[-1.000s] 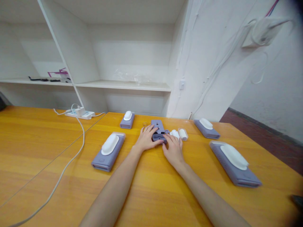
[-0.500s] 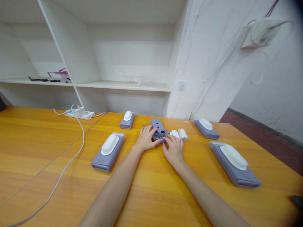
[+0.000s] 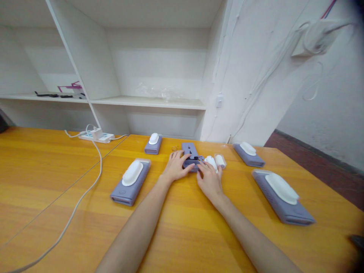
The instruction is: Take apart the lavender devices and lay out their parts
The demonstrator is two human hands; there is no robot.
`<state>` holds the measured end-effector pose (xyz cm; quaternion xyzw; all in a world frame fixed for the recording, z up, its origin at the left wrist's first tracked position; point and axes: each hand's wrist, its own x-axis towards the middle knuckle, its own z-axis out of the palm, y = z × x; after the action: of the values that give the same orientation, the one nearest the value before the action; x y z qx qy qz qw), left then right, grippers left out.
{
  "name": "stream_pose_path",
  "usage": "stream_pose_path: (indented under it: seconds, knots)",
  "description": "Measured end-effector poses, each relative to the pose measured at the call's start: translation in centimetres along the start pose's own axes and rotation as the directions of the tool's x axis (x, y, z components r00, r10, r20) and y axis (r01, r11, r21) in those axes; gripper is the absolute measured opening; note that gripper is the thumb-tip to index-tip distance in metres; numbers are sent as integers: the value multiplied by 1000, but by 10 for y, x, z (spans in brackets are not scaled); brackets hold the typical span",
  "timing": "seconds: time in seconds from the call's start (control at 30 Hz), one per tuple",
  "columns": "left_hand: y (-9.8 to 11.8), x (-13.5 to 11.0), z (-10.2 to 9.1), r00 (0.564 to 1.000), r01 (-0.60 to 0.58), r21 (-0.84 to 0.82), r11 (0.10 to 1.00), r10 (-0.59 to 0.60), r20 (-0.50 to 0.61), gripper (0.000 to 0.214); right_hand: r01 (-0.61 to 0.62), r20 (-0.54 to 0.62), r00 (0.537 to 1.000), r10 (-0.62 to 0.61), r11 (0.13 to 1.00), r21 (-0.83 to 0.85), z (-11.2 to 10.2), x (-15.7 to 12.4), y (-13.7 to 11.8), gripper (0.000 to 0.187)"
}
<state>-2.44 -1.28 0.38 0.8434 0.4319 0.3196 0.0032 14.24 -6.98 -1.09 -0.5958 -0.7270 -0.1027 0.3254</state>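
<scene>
"Where's the work?"
"Purple case [image 3: 191, 162], on the table [image 3: 182, 223] between my left hand [image 3: 174, 167] and right hand [image 3: 210, 180], fingers touching both ends."
"Clenched?"
"I can't tell whether either grasps or merely rests there."
"Any lettering?"
"Dark marks on the purple panel [image 3: 187, 148] just behind, too small to read. The white-topped box [image 3: 131, 184] left carries an oval outline."

white open shelving [image 3: 156, 60] behind an orange-brown wooden table [image 3: 182, 235], pale wall [image 3: 251, 49] and reddish floor [image 3: 315, 167] rightward
</scene>
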Motion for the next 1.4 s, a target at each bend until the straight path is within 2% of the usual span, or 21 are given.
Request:
stream_pose_path:
  seconds: [0.17, 0.33, 0.53, 0.6, 0.87, 1.1, 1.27, 1.4]
  knots:
    - [-1, 0, 1, 1000, 8, 21, 1000, -8, 1, 50, 17, 39, 999, -17, 1000, -6, -2, 1, 1, 27]
    - [-1, 0, 1, 1000, 9, 13, 1000, -9, -1, 51, 24, 21, 999, -25, 999, 22, 0, -2, 1, 28]
    - [1, 0, -1, 1000, 15, 8, 1000, -15, -1, 47, 3, -36, 999, -1, 999, 45, -3, -4, -2, 9]
    - [1, 1, -1, 1000, 30, 18, 999, -30, 0, 44, 10, -56, 998, -7, 998, 58, -5, -3, -3, 7]
    - [1, 1, 0, 997, 73, 44, 996, -72, -27, 39, 32, -84, 996, -21, 991, 133, -11, -2, -5, 29]
    - [1, 2, 1, 996, 87, 54, 995, -87, -1, 39, 78, -114, 992, -51, 967, 243, -18, -3, -4, 37]
    - [2, 2, 0, 996, 84, 56, 995, -84, -3, 39, 39, -174, 985, 3, 971, 236, -14, -2, 2, 36]
    - [1, 2, 1, 997, 79, 61, 995, -78, -10, 39, -78, -255, 959, 126, 979, 188, -9, 2, 10, 32]
